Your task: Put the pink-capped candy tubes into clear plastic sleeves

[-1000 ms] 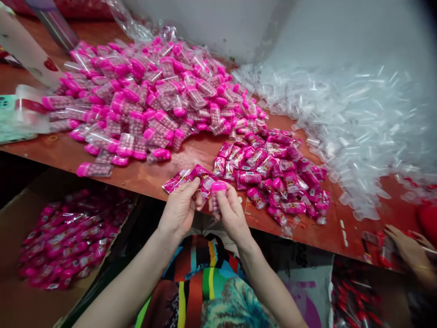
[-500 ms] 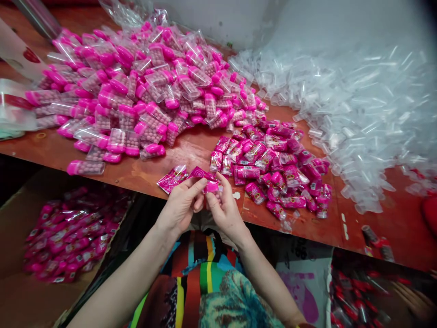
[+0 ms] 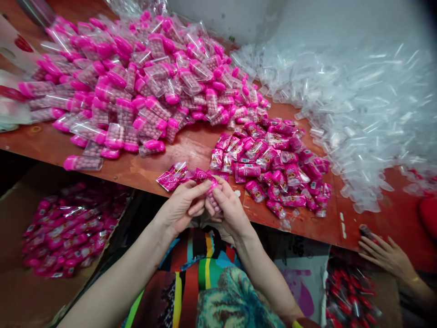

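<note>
Close together at the table's near edge, both my hands are closed in front of me. My right hand point(image 3: 229, 205) grips a small clear candy tube point(image 3: 212, 201) with a pink cap, round candies showing through its side. The thumb and fingers of my left hand point(image 3: 186, 203) pinch a pink printed wrapper point(image 3: 200, 174) by the tube's cap; fingers partly hide where the two meet. Just beyond my left hand lie flat pink wrappers point(image 3: 171, 176) on the table.
A large heap of filled pink-capped tubes point(image 3: 150, 82) covers the back left. Wrapped pink packs point(image 3: 269, 159) are piled right of my hands, with empty clear tubes point(image 3: 348, 114) behind. A carton point(image 3: 13, 273) of wrapped packs sits lower left. Another person's hand point(image 3: 389, 257) is at right.
The candy tube has tilted more upright, its cap now up against the wrapper between my fingers. My hands have drawn closer together. Another person's hand has come up onto the table edge at right.
</note>
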`<state>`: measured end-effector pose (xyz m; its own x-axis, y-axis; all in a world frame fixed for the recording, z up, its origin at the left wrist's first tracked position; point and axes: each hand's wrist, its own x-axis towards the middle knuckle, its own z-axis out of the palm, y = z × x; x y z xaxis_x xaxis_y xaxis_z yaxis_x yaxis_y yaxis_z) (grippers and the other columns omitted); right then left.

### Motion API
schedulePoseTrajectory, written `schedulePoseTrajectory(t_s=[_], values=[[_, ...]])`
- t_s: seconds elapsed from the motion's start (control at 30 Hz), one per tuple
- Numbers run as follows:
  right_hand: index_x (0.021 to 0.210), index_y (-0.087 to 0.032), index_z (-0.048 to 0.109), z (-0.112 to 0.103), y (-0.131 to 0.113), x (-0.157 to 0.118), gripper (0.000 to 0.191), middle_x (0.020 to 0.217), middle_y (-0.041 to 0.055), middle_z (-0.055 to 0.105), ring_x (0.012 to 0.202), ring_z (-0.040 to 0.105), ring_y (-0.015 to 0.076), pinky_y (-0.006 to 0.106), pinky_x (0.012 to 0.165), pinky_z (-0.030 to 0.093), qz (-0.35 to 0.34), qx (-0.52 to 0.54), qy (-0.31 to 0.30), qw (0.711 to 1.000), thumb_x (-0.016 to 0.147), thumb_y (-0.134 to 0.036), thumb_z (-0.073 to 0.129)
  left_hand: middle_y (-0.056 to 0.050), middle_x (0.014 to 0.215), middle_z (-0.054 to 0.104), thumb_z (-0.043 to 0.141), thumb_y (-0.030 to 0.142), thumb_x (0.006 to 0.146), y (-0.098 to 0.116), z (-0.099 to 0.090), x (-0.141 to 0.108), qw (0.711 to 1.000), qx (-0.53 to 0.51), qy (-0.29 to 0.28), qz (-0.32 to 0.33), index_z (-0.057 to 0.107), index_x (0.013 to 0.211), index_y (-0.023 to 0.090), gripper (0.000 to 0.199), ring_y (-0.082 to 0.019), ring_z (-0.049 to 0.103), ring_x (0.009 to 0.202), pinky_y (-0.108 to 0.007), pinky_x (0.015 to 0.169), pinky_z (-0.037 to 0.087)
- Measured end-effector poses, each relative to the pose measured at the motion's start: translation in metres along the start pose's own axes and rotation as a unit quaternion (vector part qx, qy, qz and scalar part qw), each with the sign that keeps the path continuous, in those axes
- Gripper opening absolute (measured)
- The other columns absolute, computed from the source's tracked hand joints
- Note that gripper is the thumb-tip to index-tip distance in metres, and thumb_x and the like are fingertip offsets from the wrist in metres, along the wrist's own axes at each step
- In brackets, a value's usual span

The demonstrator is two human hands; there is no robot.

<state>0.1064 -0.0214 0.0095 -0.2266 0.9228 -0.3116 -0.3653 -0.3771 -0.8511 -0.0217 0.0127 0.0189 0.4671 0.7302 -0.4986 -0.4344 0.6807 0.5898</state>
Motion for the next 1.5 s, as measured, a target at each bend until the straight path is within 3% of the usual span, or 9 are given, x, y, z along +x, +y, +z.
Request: schedulePoseTrajectory(t_s=[0.07,0.23,0.43,0.6,0.8,0.9,1.03,1.3,1.5], values=[[0.130,-0.024,0.036,-0.001,0.001,0.000,0.042,0.054,-0.0105,0.043,0.039,0.025,0.0066,0.017,0.036,0.020,0.003,0.017,-0.010,1.000,0.095,-0.046,0.047,0.009,0.039,0.039,0.071,0.034,0.082,-0.002,0.000,-0.001,1.000,0.017,-0.007,-0.003,0.062,0.072,0.013,0.024,0.000,0.024,0.030,-0.016,0.036,0.020],[0.128,-0.024,0.041,-0.005,0.016,0.003,0.044,0.065,-0.0066,0.051,0.055,0.051,0.0098,0.022,0.053,0.040,-0.072,-0.098,0.069,0.990,0.091,-0.042,0.058,0.008,0.039,0.041,0.069,0.038,0.083,-0.003,-0.001,-0.002,0.999,0.025,0.018,0.010,0.062,0.075,0.014,0.026,-0.001,0.026,0.031,-0.016,0.036,0.020],[0.126,-0.025,0.042,-0.006,0.010,0.000,0.041,0.059,-0.0087,0.052,0.041,0.045,0.0066,0.018,0.040,0.033,-0.033,-0.068,0.027,0.997,0.092,-0.044,0.056,0.011,0.036,0.035,0.072,0.035,0.081,0.004,-0.002,-0.002,0.990,0.030,0.103,0.089,0.057,0.073,0.017,0.025,-0.002,0.024,0.031,-0.017,0.036,0.020],[0.136,-0.029,0.039,-0.009,0.005,-0.003,0.050,0.075,-0.0035,0.061,0.040,0.049,0.0066,0.018,0.035,0.033,-0.042,-0.059,0.109,0.991,0.092,-0.046,0.054,0.011,0.033,0.032,0.072,0.035,0.079,0.003,-0.003,0.000,0.974,0.033,0.188,0.126,0.046,0.060,0.018,0.037,-0.002,0.023,0.029,-0.018,0.035,0.017],[0.144,-0.035,0.039,-0.014,0.010,-0.012,0.048,0.086,0.0014,0.061,0.058,0.051,0.0119,0.022,0.045,0.041,-0.085,-0.122,0.139,0.979,0.097,-0.044,0.041,0.011,0.036,0.032,0.075,0.036,0.076,0.001,0.001,0.001,0.973,0.012,0.193,0.123,0.043,0.057,0.018,0.041,-0.002,0.022,0.029,-0.018,0.035,0.017],[0.143,-0.033,0.044,-0.012,0.010,-0.018,0.046,0.102,0.0047,0.061,0.084,0.059,0.0169,0.030,0.070,0.052,-0.139,-0.248,0.155,0.946,0.097,-0.037,0.045,0.011,0.035,0.032,0.074,0.036,0.077,-0.005,0.004,0.002,0.955,0.052,0.226,0.187,0.045,0.057,0.018,0.040,-0.003,0.026,0.030,-0.018,0.035,0.019],[0.136,-0.030,0.051,-0.010,0.008,-0.020,0.043,0.113,0.0062,0.057,0.102,0.055,0.0194,0.038,0.094,0.047,-0.213,-0.365,0.167,0.891,0.094,-0.028,0.051,0.010,0.036,0.036,0.074,0.034,0.077,-0.014,0.004,0.007,0.932,0.094,0.255,0.241,0.051,0.058,0.017,0.035,-0.003,0.029,0.031,-0.019,0.035,0.019],[0.133,-0.029,0.053,-0.006,0.011,-0.029,0.043,0.100,0.0055,0.052,0.086,0.055,0.0183,0.036,0.080,0.051,-0.225,-0.401,0.144,0.876,0.091,-0.022,0.053,0.008,0.046,0.045,0.079,0.035,0.071,-0.013,0.007,0.011,0.927,0.053,0.281,0.242,0.055,0.058,0.016,0.033,-0.003,0.037,0.033,-0.019,0.034,0.023],[0.137,-0.031,0.050,-0.005,0.019,-0.028,0.048,0.104,0.0073,0.048,0.088,0.055,0.0195,0.038,0.081,0.052,-0.253,-0.424,0.193,0.848,0.090,-0.020,0.054,0.010,0.043,0.041,0.079,0.038,0.070,-0.013,0.007,0.011,0.940,0.041,0.268,0.205,0.049,0.058,0.017,0.039,-0.004,0.037,0.032,-0.020,0.034,0.025]])
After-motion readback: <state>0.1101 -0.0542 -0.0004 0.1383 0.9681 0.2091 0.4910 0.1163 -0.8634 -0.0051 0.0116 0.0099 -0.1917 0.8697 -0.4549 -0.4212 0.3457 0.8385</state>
